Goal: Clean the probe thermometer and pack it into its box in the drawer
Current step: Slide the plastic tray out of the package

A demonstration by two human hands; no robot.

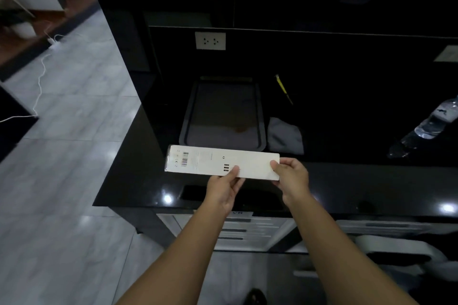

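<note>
A long white box (210, 163) with a barcode at its left end is held flat above the black counter's front edge. My left hand (226, 187) pinches its near long edge around the middle. My right hand (291, 179) grips its right end, thumb on top. A thin yellow and black probe thermometer (283, 89) lies on the counter, far right of a dark tray (184, 129). A grey cloth (285, 136) sits crumpled beside the tray's right side. White drawers (247, 230) show below the counter between my forearms.
A clear plastic water bottle (431, 121) lies on the counter at the right. A white wall socket (210, 41) sits on the black back panel. Grey tiled floor (69, 156) with a white cable runs along the left.
</note>
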